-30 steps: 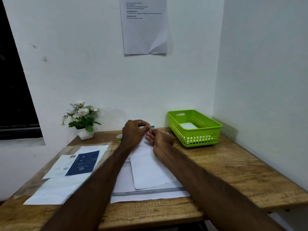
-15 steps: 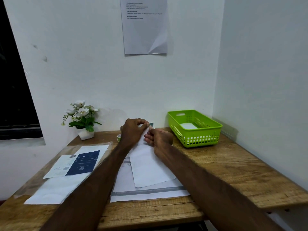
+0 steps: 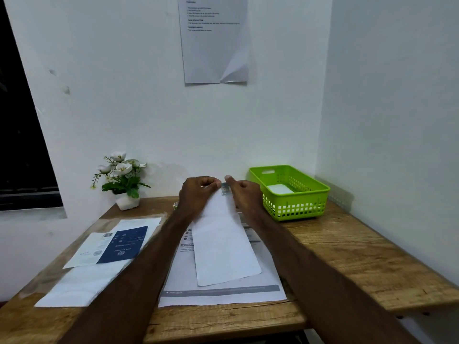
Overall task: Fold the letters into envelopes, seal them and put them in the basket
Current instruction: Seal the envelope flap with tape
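A long white envelope [image 3: 223, 247] lies lengthwise on a printed letter sheet [image 3: 223, 295] at the middle of the wooden table, with its far end lifted. My left hand [image 3: 198, 192] pinches that far end from the left. My right hand [image 3: 246, 193] pinches it from the right, thumb raised beside a small dark sticker [image 3: 225, 188] on the envelope's tip. The green basket [image 3: 320, 192] stands at the back right and holds a white envelope [image 3: 278, 188].
A small tape roll [image 3: 176, 206] peeks out behind my left wrist. A potted white flower [image 3: 121, 180] stands at the back left. More white sheets and a blue leaflet [image 3: 124, 244] lie on the left. Walls close off the back and right.
My hands have lifted the envelope's far end slightly and drawn a little apart, so the small sticker now shows between them. Everything else on the table is unmoved.
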